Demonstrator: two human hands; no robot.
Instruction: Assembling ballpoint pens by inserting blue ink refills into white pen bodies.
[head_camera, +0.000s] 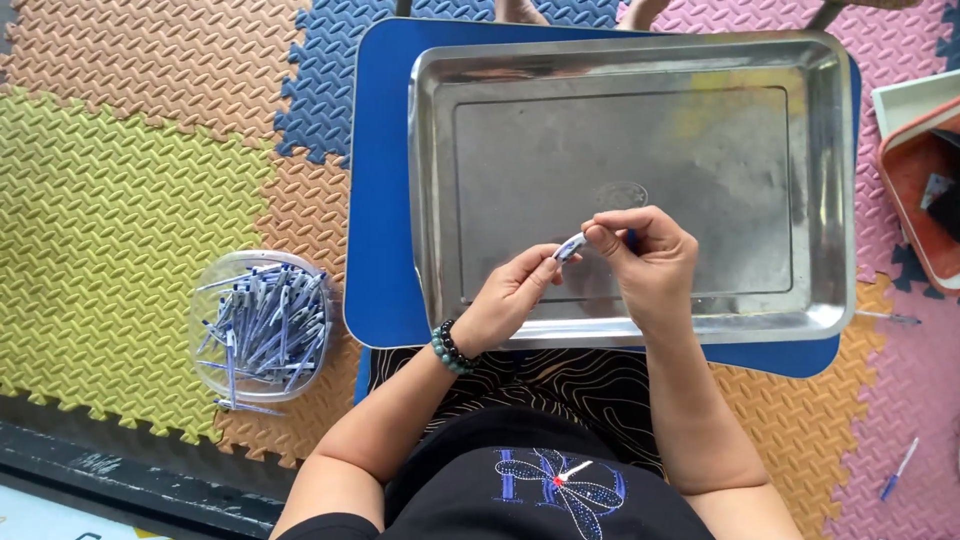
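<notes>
foam floor mat of interlocking tiles in yellow, orange, blue and pink carries everything here. on it, in front of the seated person, a blue board rests over the lap end, and a large steel tray sits on the board, its long near rim just over the person's knees; only the hands' dull reflection shows on its bottom. at the mat's left side, beside the board's near left corner, a clear plastic bowl is heaped with blue-and-white pens. at the right edge of view, part of an orange-rimmed container and a pale tray behind it. one loose pen lies on the pink tile near the right, another thin one just off the tray's near right corner. both hands meet above the near middle of the tray: left hand, beaded bracelet at the wrist, pinches one end of a small blue-and-white pen part; right hand is closed on the other end, fingers curled round it. judged step: working one pen between the fingertips, joining or pulling apart, cannot tell which. the next move likely needs a steady two-handed pinch and a straight push or pull along the pen's axis, kept over the tray.
</notes>
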